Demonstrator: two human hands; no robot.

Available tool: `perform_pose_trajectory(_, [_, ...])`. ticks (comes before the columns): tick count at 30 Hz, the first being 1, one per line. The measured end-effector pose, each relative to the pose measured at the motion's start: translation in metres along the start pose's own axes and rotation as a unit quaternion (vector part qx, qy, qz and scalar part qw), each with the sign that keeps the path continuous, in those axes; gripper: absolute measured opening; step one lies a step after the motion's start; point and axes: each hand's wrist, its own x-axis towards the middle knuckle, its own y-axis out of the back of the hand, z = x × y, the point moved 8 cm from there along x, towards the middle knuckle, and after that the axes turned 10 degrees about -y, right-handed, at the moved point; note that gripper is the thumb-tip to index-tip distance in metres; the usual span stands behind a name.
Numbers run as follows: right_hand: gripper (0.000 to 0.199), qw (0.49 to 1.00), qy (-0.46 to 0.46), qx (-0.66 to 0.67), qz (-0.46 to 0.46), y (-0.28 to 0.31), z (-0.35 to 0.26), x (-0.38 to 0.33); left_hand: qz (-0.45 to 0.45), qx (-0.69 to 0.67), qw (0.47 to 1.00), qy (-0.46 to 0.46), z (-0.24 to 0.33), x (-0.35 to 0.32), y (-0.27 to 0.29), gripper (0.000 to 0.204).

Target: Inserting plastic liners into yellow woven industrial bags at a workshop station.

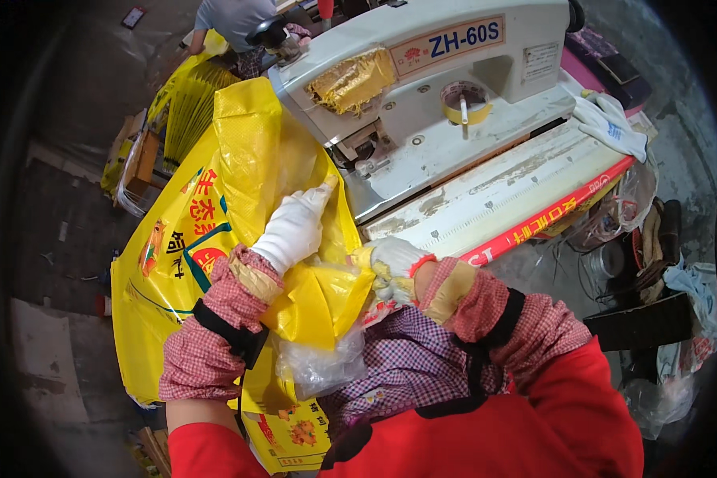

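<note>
A large yellow woven plastic bag [163, 263] with printing hangs in front of me, its upper part up against a white industrial sewing machine [422, 151]. My left hand [293, 227], in a white glove, pinches the bag's edge close to the machine's needle area. Lower down, my right hand [394, 267], in a worn white and yellow glove, has its fingers curled on the bag's gathered fold. Clear plastic liner [323, 365] spills out below the yellow fold. The fingertips of both hands are partly hidden by the bag.
A tape roll [465, 103] sits on the machine arm, and a white glove [611, 125] lies at its right end. A red printed strip [554, 213] edges the machine bed. Stacked yellow bags [195, 103] and another person [235, 24] are at the far left.
</note>
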Motion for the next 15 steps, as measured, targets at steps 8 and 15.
perform_pose_trajectory(8, [0.017, 0.998, -0.005, 0.039, -0.040, -0.017, -0.024, -0.004, 0.056, 0.085, 0.995, 0.019, -0.025, 0.036, 0.008, 0.063])
perform_pose_trajectory(15, [0.011, 0.974, -0.042, 0.163, -0.151, 0.019, -0.015, -0.023, 0.002, 0.028, 0.998, -0.047, -0.017, 0.031, 0.009, 0.045])
